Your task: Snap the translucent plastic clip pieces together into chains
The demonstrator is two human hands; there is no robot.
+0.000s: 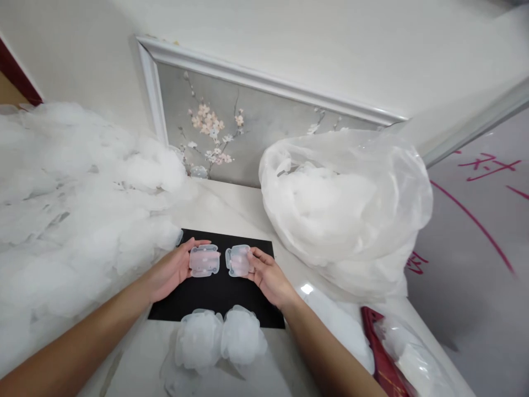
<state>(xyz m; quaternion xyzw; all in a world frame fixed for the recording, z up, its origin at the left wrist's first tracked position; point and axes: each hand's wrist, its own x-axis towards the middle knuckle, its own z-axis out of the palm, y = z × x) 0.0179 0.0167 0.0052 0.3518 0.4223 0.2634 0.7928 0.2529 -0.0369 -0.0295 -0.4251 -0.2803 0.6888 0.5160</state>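
Observation:
Above a black mat, my left hand holds a translucent plastic piece with rounded corners and small notches. The fingers show pinkish through it from behind. Opposite, my right hand grips a similar translucent plastic piece by its right edge, thumb in front. A narrow gap separates the two pieces. Just in front of the mat stand two stacks of the same kind of pieces, a left stack and a right stack.
A large heap of translucent pieces covers the left side. At right stands an open clear plastic bag full of them. A red object and another plastic bag lie at the lower right. Behind is a wall with a framed floral panel.

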